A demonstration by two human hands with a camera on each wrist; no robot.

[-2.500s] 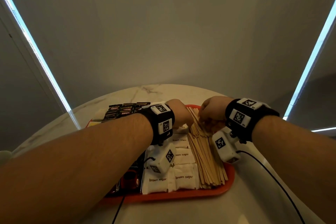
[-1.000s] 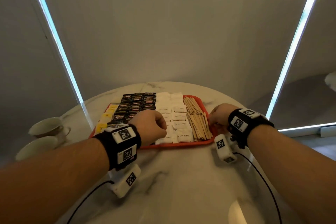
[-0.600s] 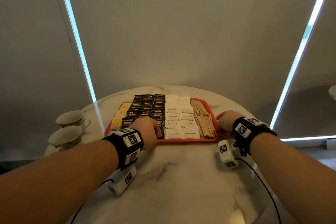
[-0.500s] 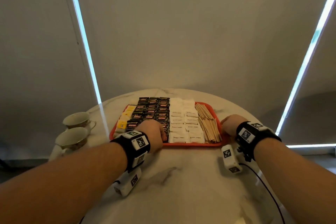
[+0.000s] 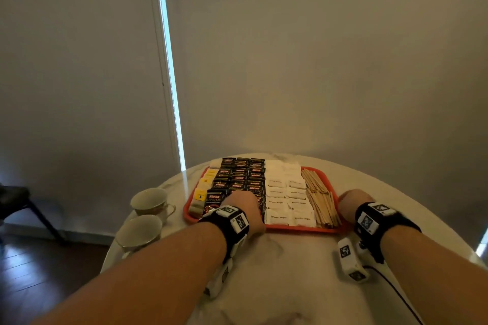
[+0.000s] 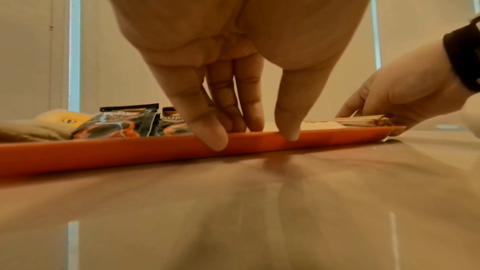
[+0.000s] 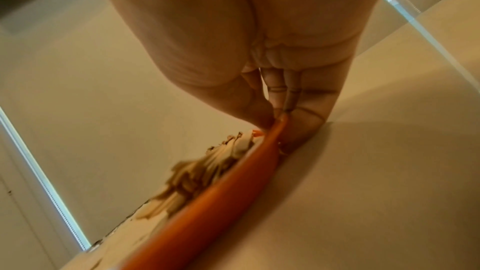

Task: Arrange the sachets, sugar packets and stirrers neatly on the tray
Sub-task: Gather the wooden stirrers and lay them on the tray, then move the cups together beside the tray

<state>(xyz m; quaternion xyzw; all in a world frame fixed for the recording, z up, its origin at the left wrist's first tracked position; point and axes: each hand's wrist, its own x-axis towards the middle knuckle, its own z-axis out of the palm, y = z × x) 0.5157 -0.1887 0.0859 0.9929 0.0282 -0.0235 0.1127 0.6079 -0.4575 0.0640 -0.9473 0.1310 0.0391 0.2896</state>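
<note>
A red tray lies on the marble table, filled in rows. From left to right it holds yellow tea bags, black coffee sachets, white sugar packets and wooden stirrers. My left hand is at the near rim. In the left wrist view its thumb stands outside the rim and two fingers reach inside. My right hand pinches the tray's right rim, thumb on top beside the stirrers, fingers against the outside.
Two empty cups stand on the table left of the tray. The round table's edge curves close behind the tray and on both sides. A dark chair is on the floor at far left. Bare marble lies under my wrists.
Both hands left the stirrers and packets and came to the tray's near and right rims. The head view has pulled back, so the whole tray and the cups now show.
</note>
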